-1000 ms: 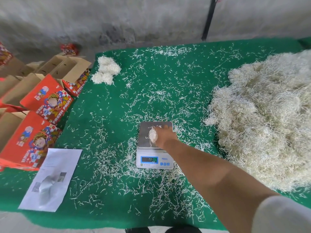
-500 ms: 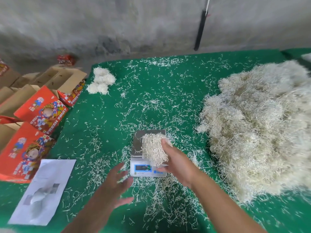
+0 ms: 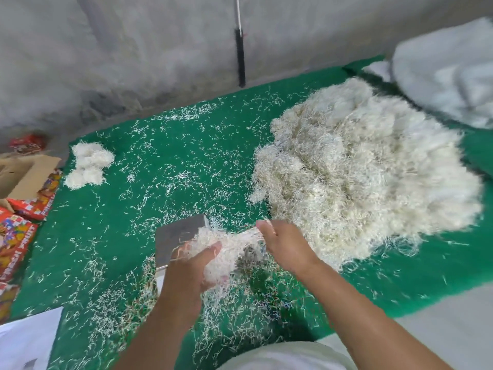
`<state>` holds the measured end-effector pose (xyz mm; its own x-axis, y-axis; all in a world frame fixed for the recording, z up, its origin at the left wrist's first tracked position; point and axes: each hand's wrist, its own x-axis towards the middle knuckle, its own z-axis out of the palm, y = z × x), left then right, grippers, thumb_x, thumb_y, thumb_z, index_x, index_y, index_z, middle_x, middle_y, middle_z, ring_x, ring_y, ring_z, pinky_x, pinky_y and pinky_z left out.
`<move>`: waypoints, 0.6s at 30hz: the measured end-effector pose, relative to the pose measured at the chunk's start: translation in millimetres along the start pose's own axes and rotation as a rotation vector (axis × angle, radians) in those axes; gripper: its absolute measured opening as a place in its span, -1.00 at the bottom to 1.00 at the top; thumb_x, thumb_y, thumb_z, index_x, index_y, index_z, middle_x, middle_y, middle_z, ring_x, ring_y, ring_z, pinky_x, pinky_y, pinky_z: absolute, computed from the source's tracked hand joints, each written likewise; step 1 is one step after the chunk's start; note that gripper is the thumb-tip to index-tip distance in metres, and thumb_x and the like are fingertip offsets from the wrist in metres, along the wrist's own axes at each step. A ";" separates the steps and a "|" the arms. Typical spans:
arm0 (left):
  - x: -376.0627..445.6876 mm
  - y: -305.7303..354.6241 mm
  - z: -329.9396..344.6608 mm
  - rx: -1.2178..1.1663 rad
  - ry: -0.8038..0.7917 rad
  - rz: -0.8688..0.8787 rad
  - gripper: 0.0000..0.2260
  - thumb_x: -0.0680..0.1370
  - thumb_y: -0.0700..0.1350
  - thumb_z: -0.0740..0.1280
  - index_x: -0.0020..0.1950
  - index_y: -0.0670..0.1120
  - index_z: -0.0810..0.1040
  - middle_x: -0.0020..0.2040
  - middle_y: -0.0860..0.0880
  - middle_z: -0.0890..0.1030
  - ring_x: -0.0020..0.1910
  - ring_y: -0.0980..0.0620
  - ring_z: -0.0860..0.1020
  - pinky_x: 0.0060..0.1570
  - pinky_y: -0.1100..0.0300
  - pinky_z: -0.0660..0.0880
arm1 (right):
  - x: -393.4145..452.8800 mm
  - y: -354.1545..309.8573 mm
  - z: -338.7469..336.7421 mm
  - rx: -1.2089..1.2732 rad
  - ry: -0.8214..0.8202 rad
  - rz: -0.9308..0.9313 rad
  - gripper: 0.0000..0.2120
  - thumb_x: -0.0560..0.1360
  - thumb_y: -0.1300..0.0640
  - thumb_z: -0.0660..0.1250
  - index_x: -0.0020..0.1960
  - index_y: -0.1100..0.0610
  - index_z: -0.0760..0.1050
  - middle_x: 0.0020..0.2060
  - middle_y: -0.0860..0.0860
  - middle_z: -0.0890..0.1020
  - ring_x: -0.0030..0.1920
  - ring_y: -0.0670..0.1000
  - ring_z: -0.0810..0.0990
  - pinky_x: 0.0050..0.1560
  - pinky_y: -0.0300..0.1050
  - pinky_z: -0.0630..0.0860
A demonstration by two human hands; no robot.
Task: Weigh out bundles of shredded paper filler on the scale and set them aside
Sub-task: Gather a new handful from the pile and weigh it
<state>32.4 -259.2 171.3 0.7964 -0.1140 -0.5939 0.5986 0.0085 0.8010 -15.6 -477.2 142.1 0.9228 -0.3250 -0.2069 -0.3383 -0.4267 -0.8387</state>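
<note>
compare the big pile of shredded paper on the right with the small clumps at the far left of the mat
The big pile is one broad, loose heap filling the mat's right side; the small clumps are a few compact balls grouped near the far left corner. The pile lies right beside the right hand, the clumps well away from both hands. Both are the same off-white shredded paper on the green mat.

1. We see both hands over the scale (image 3: 178,237), whose grey platform shows behind them.
2. The left hand (image 3: 190,273) cups a bundle of shredded paper (image 3: 226,249) from below.
3. The right hand (image 3: 285,244) pinches strands at the bundle's right end.
4. A big heap of filler (image 3: 368,169) lies to the right on the green mat (image 3: 165,161).
5. Weighed bundles (image 3: 89,164) sit at the mat's far left corner, near the red cartons (image 3: 16,236).
6. Loose shreds litter the mat.
</note>
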 end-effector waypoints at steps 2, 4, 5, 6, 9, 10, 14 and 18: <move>6.1 6.9 -5.9 -0.073 0.081 0.031 -0.51 0.53 -0.20 0.50 0.44 -0.01 0.52 0.27 -0.20 0.59 -0.10 0.04 0.60 -0.24 0.28 0.59 | 17.0 26.8 -32.8 0.206 0.203 0.180 -0.67 0.71 -0.21 0.12 0.16 -0.04 0.56 -0.28 -0.06 0.50 -0.47 -0.23 0.46 -0.40 -0.32 0.47; 11.8 14.8 -23.6 -0.063 0.160 0.080 -0.64 0.62 -0.17 0.42 0.42 -0.12 0.52 0.28 -0.17 0.60 0.09 0.02 0.64 -0.14 0.25 0.62 | 31.8 59.3 -78.2 0.288 0.414 0.377 -0.66 0.77 0.02 0.13 0.23 0.21 0.59 -0.28 -0.01 0.50 -0.46 -0.11 0.45 -0.53 -0.30 0.46; 10.8 20.6 -26.8 -0.094 0.163 0.037 -0.62 0.63 -0.22 0.39 0.45 -0.13 0.49 0.35 -0.20 0.57 0.13 0.11 0.63 -0.09 0.30 0.62 | 36.6 72.2 -95.3 0.295 0.456 0.435 -0.61 0.77 0.01 0.13 0.20 0.29 0.59 -0.29 0.02 0.52 -0.43 -0.05 0.45 -0.44 -0.19 0.55; 6.7 26.4 -23.5 -0.133 0.147 0.010 -0.52 0.61 -0.30 0.39 0.51 -0.07 0.45 0.40 -0.23 0.54 0.12 0.15 0.63 0.02 0.31 0.62 | 40.0 80.4 -105.8 0.305 0.442 0.464 -0.53 0.76 -0.06 0.14 0.18 0.33 0.59 -0.28 0.05 0.56 -0.39 -0.01 0.47 -0.31 -0.05 0.61; 2.3 18.0 -18.4 -0.013 0.105 0.013 -0.31 0.50 -0.30 0.48 0.52 0.16 0.36 0.43 -0.22 0.51 0.13 0.01 0.62 0.26 0.18 0.51 | 40.4 62.7 -94.7 0.224 0.188 0.469 -0.19 0.64 -0.27 0.30 0.61 0.30 0.23 -0.01 0.13 0.70 -0.11 0.07 0.66 0.00 0.05 0.65; 1.6 15.8 -7.5 -0.153 0.070 -0.069 -0.43 0.51 -0.20 0.51 0.48 0.10 0.45 0.36 -0.20 0.58 0.07 0.02 0.64 0.14 0.18 0.60 | 36.0 48.4 -81.9 0.190 0.108 0.433 -0.04 0.58 -0.33 0.36 0.69 0.20 0.03 0.17 0.17 0.69 0.09 0.13 0.69 0.19 0.16 0.64; -4.4 3.2 18.8 -0.006 -0.046 -0.093 -0.62 0.49 0.13 0.47 0.19 -0.07 0.63 -0.09 0.03 0.76 -0.12 0.04 0.74 -0.21 0.15 0.68 | 7.9 -0.4 -23.7 0.112 -0.156 0.041 -0.01 0.35 -0.66 0.25 0.65 -0.31 0.04 0.40 -0.16 0.53 0.30 -0.09 0.59 0.45 0.27 0.45; -2.4 -2.6 19.7 0.201 -0.058 0.054 -0.64 0.53 0.08 0.49 0.20 -0.13 0.65 -0.01 -0.10 0.74 -0.05 -0.07 0.73 -0.03 0.01 0.68 | -15.0 -15.5 1.1 0.134 -0.281 -0.184 -0.89 0.52 -0.44 0.33 -0.06 -0.48 0.56 0.33 -0.03 0.64 0.01 0.04 0.76 0.23 0.26 0.65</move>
<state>27.2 -278.5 172.1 0.8168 -0.1758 -0.5494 0.5217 -0.1815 0.8336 -24.0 -464.8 157.6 0.9869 -0.0008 -0.1611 -0.1520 -0.3362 -0.9294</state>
